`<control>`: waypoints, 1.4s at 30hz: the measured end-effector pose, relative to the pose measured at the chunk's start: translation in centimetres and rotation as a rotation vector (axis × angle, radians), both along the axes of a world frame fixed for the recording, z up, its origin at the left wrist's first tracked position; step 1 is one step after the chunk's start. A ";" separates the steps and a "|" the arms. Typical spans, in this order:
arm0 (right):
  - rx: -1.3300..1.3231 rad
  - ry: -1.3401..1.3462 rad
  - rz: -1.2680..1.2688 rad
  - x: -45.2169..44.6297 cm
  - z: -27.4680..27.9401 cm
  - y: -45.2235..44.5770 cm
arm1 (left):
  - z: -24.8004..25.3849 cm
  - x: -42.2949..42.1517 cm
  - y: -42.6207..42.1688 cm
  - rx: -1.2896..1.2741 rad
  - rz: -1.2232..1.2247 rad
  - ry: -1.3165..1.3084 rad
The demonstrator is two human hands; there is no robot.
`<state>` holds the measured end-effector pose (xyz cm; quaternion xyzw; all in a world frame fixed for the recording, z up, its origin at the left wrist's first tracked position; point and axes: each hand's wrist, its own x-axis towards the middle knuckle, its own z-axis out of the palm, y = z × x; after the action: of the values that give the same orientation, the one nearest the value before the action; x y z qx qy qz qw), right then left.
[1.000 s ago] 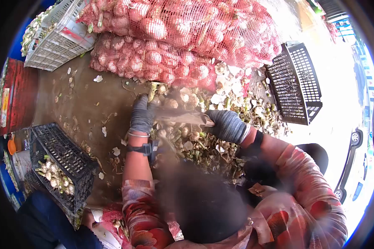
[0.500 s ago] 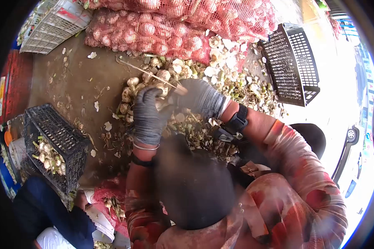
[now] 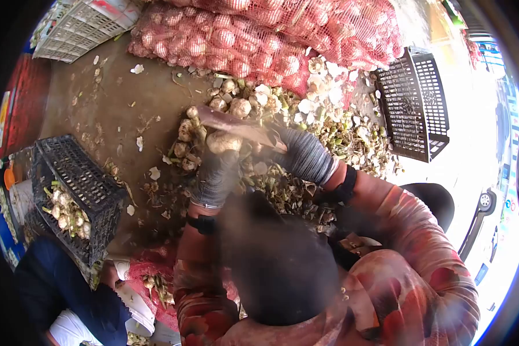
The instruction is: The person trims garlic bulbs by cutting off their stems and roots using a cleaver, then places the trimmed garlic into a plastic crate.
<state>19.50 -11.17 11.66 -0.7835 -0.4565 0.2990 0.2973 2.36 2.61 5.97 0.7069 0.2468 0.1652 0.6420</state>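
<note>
My left hand (image 3: 214, 180), in a grey glove, is closed around a garlic bulb (image 3: 224, 142) whose pale round top shows above the fingers. My gloved right hand (image 3: 308, 160) grips a knife (image 3: 236, 124). Its broad, motion-blurred blade points left and passes just above the bulb; whether it touches the bulb I cannot tell. Just beyond both hands lies a heap of garlic bulbs (image 3: 240, 108). Cut stalks and loose skins (image 3: 352, 138) spread to the right of the heap and under my hands.
Red mesh sacks of garlic (image 3: 219, 43) lie behind the heap. A black crate (image 3: 406, 109) stands on its side at right. Another black crate (image 3: 78, 173) with garlic is at left, beside another person's dark-clothed leg (image 3: 69, 282). A white crate (image 3: 86, 32) sits at far left.
The knife has swung from a thin edge-on line to showing its broad side, over the bulb. My right hand has moved right and down. The bulb now shows in my left hand.
</note>
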 end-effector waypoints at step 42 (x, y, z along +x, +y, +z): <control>-0.401 -0.258 0.008 4.6 -1.5 -2.8 | -9.2 6.6 16.7 -0.006 -0.106 1.014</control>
<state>24.10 -13.99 10.19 -0.8566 -0.4254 0.2825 0.0738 8.94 19.30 -3.23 0.7078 0.4916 -0.2324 0.4510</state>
